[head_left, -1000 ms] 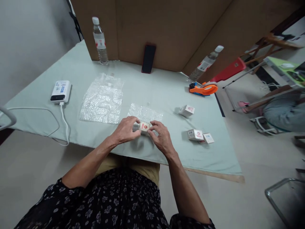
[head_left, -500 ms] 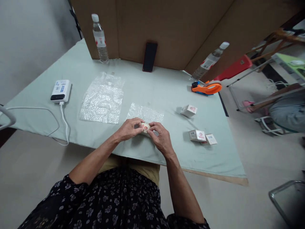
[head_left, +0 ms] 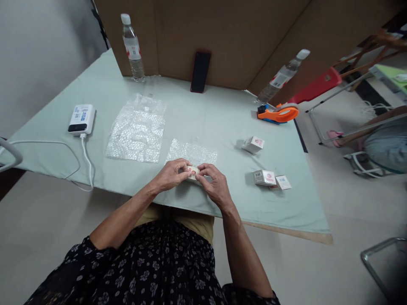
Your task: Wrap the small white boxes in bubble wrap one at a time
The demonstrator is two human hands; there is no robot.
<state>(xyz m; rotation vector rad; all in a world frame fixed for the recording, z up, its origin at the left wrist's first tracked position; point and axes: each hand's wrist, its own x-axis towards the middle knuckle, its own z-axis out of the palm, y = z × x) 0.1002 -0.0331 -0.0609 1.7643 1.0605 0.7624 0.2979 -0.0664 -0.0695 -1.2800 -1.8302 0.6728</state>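
My left hand [head_left: 170,176] and my right hand [head_left: 213,184] meet over the near edge of the pale green table [head_left: 210,114]. Both pinch one small white box with a red mark [head_left: 192,171], which lies between the fingertips. The box rests at the near edge of a small sheet of bubble wrap [head_left: 192,152]. Fingers of both hands are curled round the box and hide most of it.
A larger bubble wrap sheet [head_left: 137,129] lies to the left. A power bank [head_left: 82,119] with a white cable sits far left. Three more small boxes [head_left: 264,177] lie right. An orange tape dispenser [head_left: 279,114], two water bottles [head_left: 132,45] and a dark phone [head_left: 199,72] stand along the cardboard wall.
Both hands have closed in tighter on the small box, so less of it shows. The view has shifted slightly; nothing else on the table has moved.
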